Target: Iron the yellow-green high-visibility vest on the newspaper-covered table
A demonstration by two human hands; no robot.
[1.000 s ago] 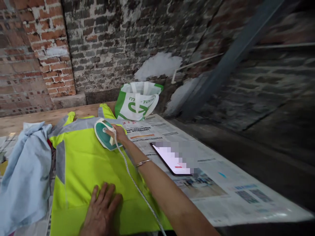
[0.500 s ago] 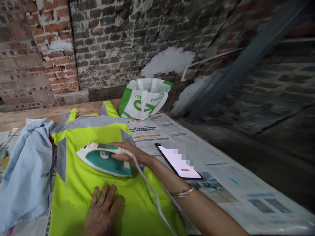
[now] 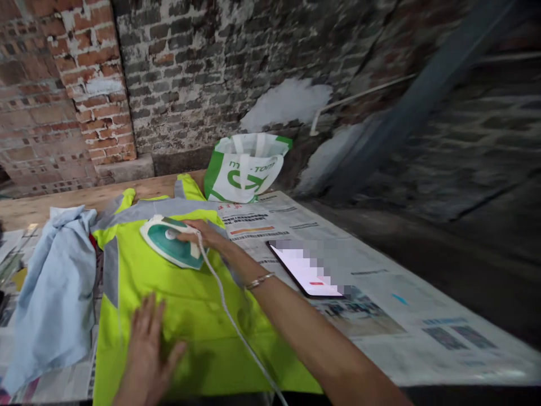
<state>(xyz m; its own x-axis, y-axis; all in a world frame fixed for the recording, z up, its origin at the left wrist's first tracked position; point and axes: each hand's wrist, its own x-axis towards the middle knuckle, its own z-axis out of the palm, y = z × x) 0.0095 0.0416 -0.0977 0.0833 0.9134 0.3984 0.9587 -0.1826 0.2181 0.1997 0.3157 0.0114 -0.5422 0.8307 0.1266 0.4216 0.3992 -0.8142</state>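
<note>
A bright yellow shirt with grey panels (image 3: 160,349) lies spread on the newspaper-covered table. My right hand (image 3: 202,232) is wrapped round the handle of a teal and white iron (image 3: 169,245), which sits on the shirt's upper part with its tip pointing up and left. From the iron's back a white cord (image 3: 230,316) runs down across the shirt to the bottom of the view. Nearer me, my left hand (image 3: 147,344) is over the shirt's lower left part, fingers stretched out and thumb apart, slightly blurred. It holds nothing.
Left of the shirt lies a crumpled light blue cloth (image 3: 59,287). A smartphone (image 3: 300,273) with a lit screen rests on the newspaper (image 3: 372,321) at right. Behind stands a white and green bag (image 3: 245,169), before a brick wall (image 3: 181,84).
The iron, in my right hand, has moved away from me up the shirt and turned somewhat. My left hand has shifted left, its thumb spreading outward.
</note>
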